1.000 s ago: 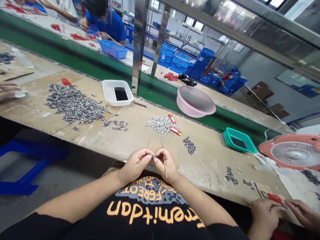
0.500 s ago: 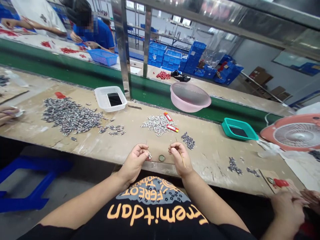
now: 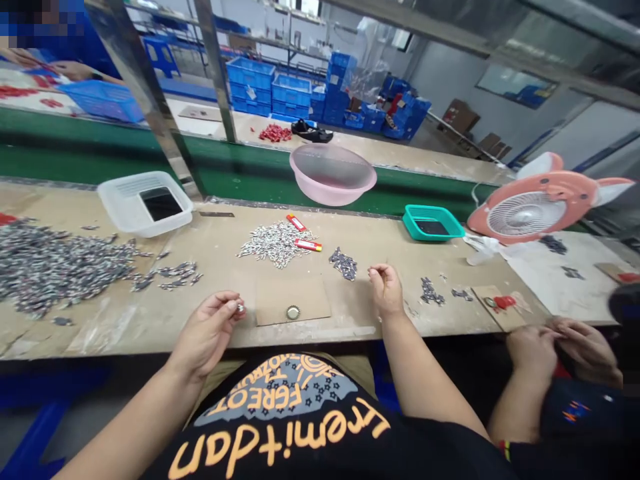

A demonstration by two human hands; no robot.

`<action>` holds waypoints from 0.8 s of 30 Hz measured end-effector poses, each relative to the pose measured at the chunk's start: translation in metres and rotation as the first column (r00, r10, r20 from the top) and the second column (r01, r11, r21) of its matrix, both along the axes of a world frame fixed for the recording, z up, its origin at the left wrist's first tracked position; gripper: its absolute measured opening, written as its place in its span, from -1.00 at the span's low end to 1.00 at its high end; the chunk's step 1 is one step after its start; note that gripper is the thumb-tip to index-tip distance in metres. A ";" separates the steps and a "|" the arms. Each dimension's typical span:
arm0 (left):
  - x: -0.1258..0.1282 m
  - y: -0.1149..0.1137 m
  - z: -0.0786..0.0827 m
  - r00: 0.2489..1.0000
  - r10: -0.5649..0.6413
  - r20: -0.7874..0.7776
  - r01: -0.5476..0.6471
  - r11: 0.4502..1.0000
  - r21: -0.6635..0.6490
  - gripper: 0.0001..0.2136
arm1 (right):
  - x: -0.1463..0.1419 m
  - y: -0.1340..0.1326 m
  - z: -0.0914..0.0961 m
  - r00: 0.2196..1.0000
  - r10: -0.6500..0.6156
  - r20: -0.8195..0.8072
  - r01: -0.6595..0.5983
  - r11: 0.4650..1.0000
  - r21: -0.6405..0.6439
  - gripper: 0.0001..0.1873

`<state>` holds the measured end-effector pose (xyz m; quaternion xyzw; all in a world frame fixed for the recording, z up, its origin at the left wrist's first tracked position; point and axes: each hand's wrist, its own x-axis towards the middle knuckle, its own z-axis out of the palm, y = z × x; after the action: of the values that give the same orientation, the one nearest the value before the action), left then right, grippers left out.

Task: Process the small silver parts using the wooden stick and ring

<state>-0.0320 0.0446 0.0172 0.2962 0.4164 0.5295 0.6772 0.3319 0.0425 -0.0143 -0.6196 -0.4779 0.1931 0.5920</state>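
My left hand (image 3: 207, 327) hovers at the near edge of the workbench, its fingers pinched on a small silver metal part (image 3: 240, 308). My right hand (image 3: 386, 288) is out over the bench, fingers curled shut, just right of a small dark pile of parts (image 3: 343, 263). What it holds is hidden. Between the hands lie a cardboard square (image 3: 291, 298) and a bottle cap (image 3: 293, 312). A pile of silver parts (image 3: 275, 241) with two red lighters (image 3: 307, 245) sits further out.
A big heap of grey parts (image 3: 45, 263) spreads at left, by a white tray (image 3: 145, 203) holding a phone. A pink bowl (image 3: 333, 175), a teal tray (image 3: 433, 223) and a pink fan (image 3: 533, 210) stand beyond. A co-worker's hands (image 3: 560, 343) work at right.
My hands have parted: the right one reached forward and right toward the dark pile, the left stayed near the edge with its part. The camera turned right.
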 end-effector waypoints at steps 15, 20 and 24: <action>0.013 -0.004 -0.001 1.000 -0.005 0.000 0.005 1.000 0.027 -0.87 | -0.006 0.001 -0.009 0.916 -0.073 0.396 0.052 0.997 0.062 -0.86; 0.015 -0.002 -0.002 0.999 0.019 -0.031 -0.020 0.999 -0.039 -0.81 | -0.008 0.000 -0.009 0.905 -0.059 0.422 0.033 0.997 0.068 -0.86; 0.016 -0.004 -0.001 0.999 0.006 -0.037 -0.008 0.998 -0.055 -0.79 | -0.009 0.000 -0.008 0.896 -0.041 0.442 0.013 0.998 0.066 -0.86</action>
<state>-0.0161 0.0401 0.0157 0.2858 0.4444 0.5147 0.6752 0.3231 0.0426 -0.0224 -0.6354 -0.5972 0.0241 0.4888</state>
